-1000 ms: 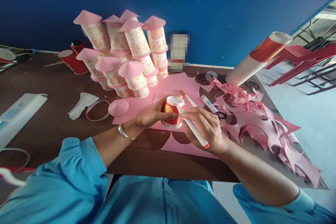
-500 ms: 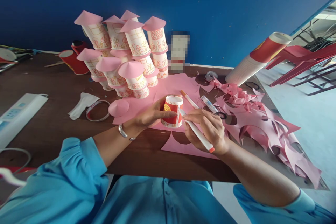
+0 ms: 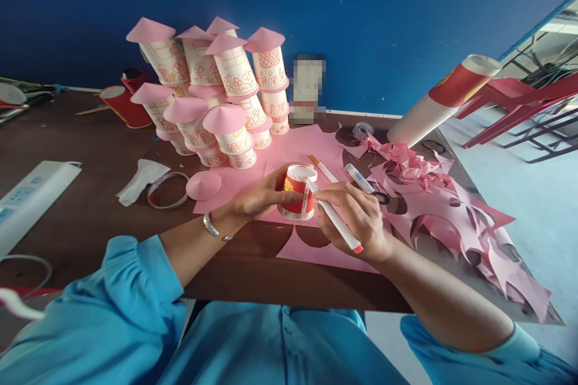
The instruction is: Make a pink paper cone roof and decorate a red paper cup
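My left hand is closed round the side of a red and white paper cup, thumb across its front. The cup is held slightly tilted, with line drawings along its white bottom band. In my right hand is a white marker with an orange-red end, gripped like a pen. Its tip is at the cup's upper right, near the rim; whether it touches cannot be made out. Beneath the cup lies pink paper. Just beyond it rests a second marker with an orange end.
Decorated cup towers with pink cone roofs stand at back left. A glue stick and pink paper scraps lie right. A tall cup stack leans behind them. Left are a tape roll, pink cone and power strip.
My right hand and the marker have shifted slightly left and up, the tip moving closer to the cup's rim. The cup has turned or tilted a little in my left hand.
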{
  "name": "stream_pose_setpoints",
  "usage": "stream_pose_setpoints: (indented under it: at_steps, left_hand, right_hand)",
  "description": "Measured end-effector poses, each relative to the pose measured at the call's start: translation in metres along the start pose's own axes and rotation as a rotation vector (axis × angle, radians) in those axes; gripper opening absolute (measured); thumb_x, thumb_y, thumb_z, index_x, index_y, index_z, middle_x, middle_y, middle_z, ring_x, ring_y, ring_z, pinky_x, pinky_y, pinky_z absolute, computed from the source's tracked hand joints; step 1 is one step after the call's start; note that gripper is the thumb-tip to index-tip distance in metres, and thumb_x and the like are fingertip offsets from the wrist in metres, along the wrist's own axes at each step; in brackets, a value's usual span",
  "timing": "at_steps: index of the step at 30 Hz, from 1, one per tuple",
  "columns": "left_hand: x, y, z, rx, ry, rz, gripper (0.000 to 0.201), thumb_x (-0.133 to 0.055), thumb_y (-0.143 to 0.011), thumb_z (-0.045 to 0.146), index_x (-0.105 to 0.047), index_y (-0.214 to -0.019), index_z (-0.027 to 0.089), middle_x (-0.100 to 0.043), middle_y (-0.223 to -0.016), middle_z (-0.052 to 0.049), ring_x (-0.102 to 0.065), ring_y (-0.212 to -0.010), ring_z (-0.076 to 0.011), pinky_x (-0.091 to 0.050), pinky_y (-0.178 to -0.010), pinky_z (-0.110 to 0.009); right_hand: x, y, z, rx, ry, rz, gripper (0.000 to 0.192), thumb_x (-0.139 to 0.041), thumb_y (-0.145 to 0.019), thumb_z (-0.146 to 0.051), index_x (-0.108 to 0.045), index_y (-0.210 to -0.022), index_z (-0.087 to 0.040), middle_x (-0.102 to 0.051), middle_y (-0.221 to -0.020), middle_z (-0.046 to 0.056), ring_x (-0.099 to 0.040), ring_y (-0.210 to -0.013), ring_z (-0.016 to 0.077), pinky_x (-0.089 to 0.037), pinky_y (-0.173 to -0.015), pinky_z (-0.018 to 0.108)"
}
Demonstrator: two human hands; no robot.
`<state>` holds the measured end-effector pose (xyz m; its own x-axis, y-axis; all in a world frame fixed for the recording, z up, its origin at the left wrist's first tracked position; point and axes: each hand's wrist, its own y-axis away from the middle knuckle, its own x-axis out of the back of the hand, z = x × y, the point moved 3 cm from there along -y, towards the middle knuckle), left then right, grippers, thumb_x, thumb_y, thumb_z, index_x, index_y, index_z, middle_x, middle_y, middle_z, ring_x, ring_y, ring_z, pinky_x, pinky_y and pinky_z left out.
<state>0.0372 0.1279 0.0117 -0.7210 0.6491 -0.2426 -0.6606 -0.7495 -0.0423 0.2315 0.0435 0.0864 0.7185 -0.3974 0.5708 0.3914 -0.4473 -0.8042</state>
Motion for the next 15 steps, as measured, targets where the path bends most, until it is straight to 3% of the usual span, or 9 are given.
stream_pose_setpoints:
  at_steps: [9, 15]
  left_hand:
    - [0.0055, -0.0026, -0.0017, -0.056, -0.072, -0.013, 0.063, -0.089, -0.090, 0.044, -0.071, -0.149, 0.032, -0.080, -0.134, -0.006, -0.063, -0.144, -0.0354, -0.042, -0.128, -0.048]
    - [0.0018, 0.0010, 0.0020, -0.077, -0.011, -0.011, 0.055, -0.084, -0.094, 0.034, -0.072, -0.148, 0.036, -0.076, -0.140, -0.004, -0.061, -0.145, -0.0320, -0.044, -0.128, -0.047]
  right_hand:
    - [0.0009, -0.0026, -0.0010, -0.001, 0.030, 0.014, 0.028, -0.062, -0.094, -0.006, -0.067, -0.116, -0.023, -0.082, -0.090, 0.004, -0.081, -0.076, 0.0204, -0.067, -0.066, 0.031]
    - [0.0023, -0.0024, -0.0029, 0.011, 0.018, 0.026, 0.026, -0.065, -0.093, -0.006, -0.066, -0.113, -0.022, -0.081, -0.087, 0.004, -0.080, -0.071, 0.0202, -0.066, -0.063, 0.031]
